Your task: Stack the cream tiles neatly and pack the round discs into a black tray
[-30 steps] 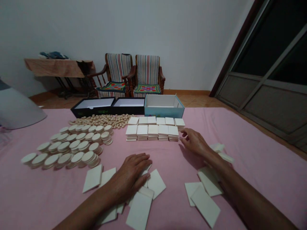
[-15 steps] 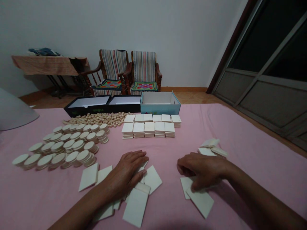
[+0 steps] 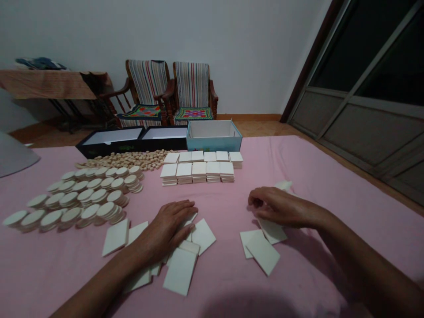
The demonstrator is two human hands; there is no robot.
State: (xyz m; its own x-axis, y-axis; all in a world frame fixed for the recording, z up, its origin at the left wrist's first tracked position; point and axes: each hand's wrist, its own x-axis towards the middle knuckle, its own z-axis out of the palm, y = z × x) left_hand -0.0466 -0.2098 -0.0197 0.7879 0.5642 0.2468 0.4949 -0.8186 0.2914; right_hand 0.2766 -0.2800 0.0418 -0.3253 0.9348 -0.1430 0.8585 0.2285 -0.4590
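Observation:
My left hand point(image 3: 170, 227) lies flat, palm down, over a loose heap of pale square tiles point(image 3: 202, 237) on the pink cloth point(image 3: 228, 282). Its fingers are stretched out and point to the right. To the right, my right hand point(image 3: 276, 205) is curled, with the thumb drawn in towards the fingers. A tile point(image 3: 273, 232) sticks out beneath it; whether the fingers grip it is hidden. Two overlapping tiles point(image 3: 264, 254) lie just in front of that hand. Part of another pale piece point(image 3: 284, 184) shows behind it.
Neat stacks of square tiles point(image 3: 198, 171) stand in two rows ahead. Rows of round discs point(image 3: 71, 215) and a pile of small wooden pieces point(image 3: 129, 160) lie at left. Behind are a light blue box point(image 3: 214, 143) and black trays point(image 3: 165, 143), with chairs point(image 3: 192, 84) beyond.
My right hand has lifted off the two overlapping tiles and moved away from me, uncovering them. A tile now shows under it. My left hand stays on the heap; the view has shifted slightly.

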